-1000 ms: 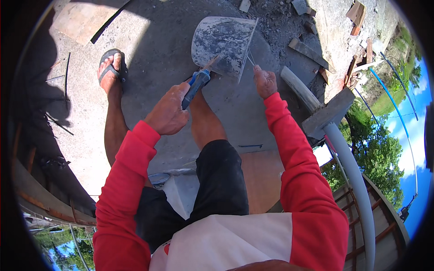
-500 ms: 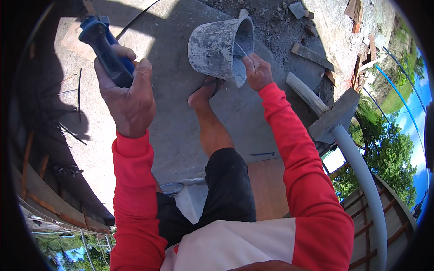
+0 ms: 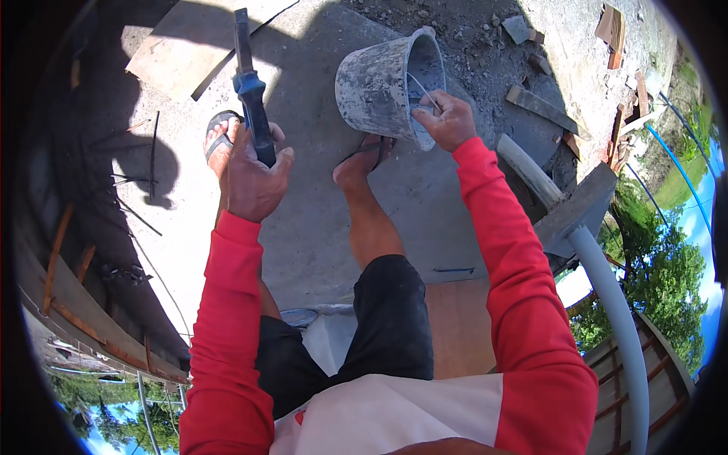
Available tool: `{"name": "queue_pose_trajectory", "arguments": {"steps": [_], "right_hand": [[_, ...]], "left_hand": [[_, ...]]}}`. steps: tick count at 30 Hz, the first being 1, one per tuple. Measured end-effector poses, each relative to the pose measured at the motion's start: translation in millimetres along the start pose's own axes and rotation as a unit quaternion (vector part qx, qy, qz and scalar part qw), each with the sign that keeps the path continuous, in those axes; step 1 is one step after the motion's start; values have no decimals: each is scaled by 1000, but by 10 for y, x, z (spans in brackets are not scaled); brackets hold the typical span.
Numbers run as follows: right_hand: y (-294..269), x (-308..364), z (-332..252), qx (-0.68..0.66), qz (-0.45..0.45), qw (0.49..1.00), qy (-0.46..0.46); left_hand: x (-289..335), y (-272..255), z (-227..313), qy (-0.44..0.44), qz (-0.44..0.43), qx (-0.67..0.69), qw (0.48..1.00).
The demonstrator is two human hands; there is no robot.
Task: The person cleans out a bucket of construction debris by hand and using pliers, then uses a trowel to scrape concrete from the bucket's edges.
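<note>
My left hand is wrapped around the black-and-blue handle of a hand tool, whose narrow grey metal end points away from me; its exact kind is unclear. In my right hand, the fingers are closed on the thin bail handle of a plaster-stained bucket. The bucket hangs tilted, its mouth toward the right, just beyond my right foot. Grey residue coats the inside that shows; the bottom is partly hidden.
Below lies a concrete floor, with a flat board at far left. Rubble and wood scraps lie far right. A grey pipe and a concrete block stand close at my right. Thin rods are on the left.
My left hand has swung right and lower with the tool, which now shows its metal end. The bucket and my right hand sit slightly further right in view. My left foot has come into sight.
</note>
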State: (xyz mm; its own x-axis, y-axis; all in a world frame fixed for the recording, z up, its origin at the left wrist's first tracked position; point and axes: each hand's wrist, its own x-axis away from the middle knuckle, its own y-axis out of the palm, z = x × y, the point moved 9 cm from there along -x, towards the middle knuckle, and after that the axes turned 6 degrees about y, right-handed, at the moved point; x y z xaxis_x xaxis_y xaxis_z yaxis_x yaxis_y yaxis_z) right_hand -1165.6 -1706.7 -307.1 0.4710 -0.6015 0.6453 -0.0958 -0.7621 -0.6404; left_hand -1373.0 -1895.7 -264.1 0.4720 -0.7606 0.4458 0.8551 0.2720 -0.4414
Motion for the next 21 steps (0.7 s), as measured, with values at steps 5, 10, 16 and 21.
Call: {"name": "queue_pose_trajectory", "arguments": {"steps": [5,10,16,21], "right_hand": [[-64,7,115,-31,31,999,3],[-58,-51,92,-43,18,999,-26],[-122,-74,22,-49,27,997,-51],[-92,-103,181,-85,-4,996,32]], "left_hand": [[-422,-998,-94,-40,252,403,879],[-129,-416,122,34,401,179,898],[174,1396,-193,-68,-163,77,981],[-84,-324,92,-49,101,42,993]]}}
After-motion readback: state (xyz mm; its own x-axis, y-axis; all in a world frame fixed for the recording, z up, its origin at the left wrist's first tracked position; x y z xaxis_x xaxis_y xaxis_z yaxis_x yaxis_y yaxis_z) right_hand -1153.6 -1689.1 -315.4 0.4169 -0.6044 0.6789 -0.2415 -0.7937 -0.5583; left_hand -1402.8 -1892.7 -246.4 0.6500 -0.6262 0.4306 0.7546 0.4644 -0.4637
